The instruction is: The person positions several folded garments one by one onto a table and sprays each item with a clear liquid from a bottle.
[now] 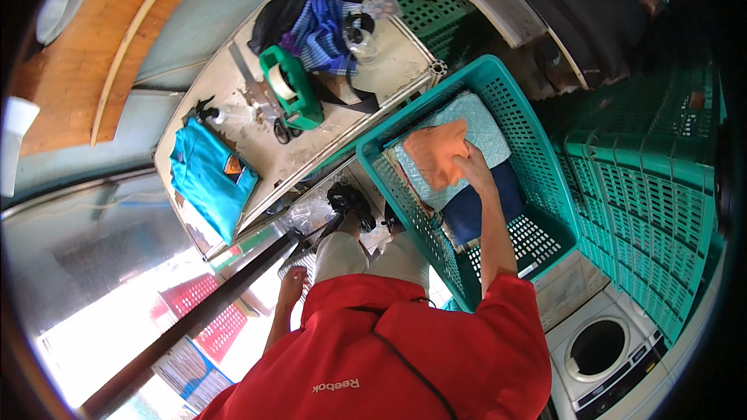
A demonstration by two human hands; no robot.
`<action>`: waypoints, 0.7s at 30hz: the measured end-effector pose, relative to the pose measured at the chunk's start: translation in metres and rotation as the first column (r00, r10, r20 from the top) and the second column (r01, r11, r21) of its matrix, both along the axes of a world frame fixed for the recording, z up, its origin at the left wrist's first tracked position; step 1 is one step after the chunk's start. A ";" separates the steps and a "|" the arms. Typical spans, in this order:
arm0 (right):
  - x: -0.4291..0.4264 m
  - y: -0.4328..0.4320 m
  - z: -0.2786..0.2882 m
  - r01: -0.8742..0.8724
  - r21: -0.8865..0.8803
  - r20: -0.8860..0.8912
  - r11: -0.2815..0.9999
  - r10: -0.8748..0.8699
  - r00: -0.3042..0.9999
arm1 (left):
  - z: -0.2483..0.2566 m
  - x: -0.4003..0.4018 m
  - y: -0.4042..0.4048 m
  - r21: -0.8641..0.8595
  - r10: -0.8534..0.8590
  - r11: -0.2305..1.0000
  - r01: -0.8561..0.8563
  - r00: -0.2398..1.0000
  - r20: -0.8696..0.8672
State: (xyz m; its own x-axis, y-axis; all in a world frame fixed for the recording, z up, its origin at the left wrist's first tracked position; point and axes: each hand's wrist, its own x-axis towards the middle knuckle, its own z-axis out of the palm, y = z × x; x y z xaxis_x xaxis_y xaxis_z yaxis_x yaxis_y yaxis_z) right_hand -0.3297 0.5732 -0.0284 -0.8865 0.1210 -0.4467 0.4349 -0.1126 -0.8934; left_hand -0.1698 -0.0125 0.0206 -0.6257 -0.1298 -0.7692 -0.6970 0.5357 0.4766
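Note:
My right hand [474, 170] grips an orange cloth [435, 149] inside a teal plastic laundry basket [540, 151]. Below the cloth lies a folded pale turquoise patterned fabric [475, 122], with a folded navy fabric [502, 192] beside it. More folded layers show at the stack's left edge. My left hand [296, 281] hangs low by my left side, away from the table and basket. Its fingers look curled, and nothing plainly shows in them. A folded bright blue garment [210, 178] rests on the worn table's [344, 119] near left end.
On the table are a green tape dispenser [292, 90], scissors [283, 128], a spray bottle [233, 114] and a blue checked cloth [327, 29]. Stacked green baskets [636, 186] stand at right, near a washing machine [601, 350]. A dark metal bar [192, 324] runs along my left.

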 end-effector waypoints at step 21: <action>-0.078 -0.228 0.293 -0.821 -0.209 -0.158 0.532 0.810 0.565 | 0.178 -0.189 0.053 0.773 0.014 0.610 0.177 0.972 -0.234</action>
